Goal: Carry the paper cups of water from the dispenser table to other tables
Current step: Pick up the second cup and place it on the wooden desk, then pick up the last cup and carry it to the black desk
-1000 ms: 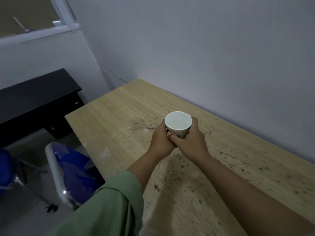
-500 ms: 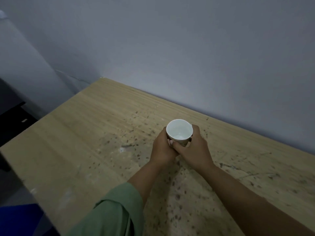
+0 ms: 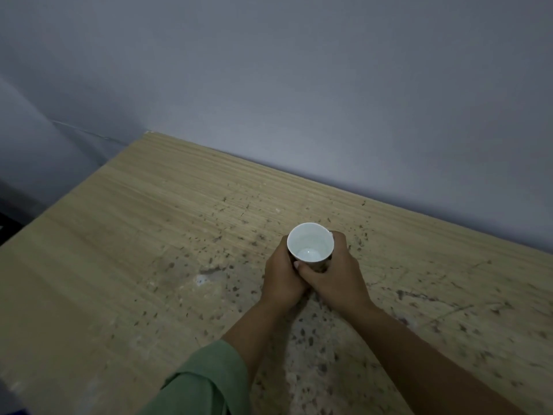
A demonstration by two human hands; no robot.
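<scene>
A white paper cup point(image 3: 310, 242) with water in it is held upright over a light wooden table point(image 3: 125, 235). Both hands wrap its lower half. My left hand point(image 3: 281, 275) grips it from the left, and my right hand point(image 3: 338, 274) grips it from the right with fingers curled across the front. The cup's base is hidden by my fingers, so I cannot tell whether it touches the tabletop. A green sleeve covers my left forearm.
The tabletop is stained with dark specks and worn pale patches around my hands. A grey wall point(image 3: 299, 85) runs along the table's far edge. The table's left edge drops off to a dark floor area at the far left.
The view has swung right and closer over the table; the black desk and blue chairs have left the frame. Both hands keep the same grip on the cup, now further onto the table.
</scene>
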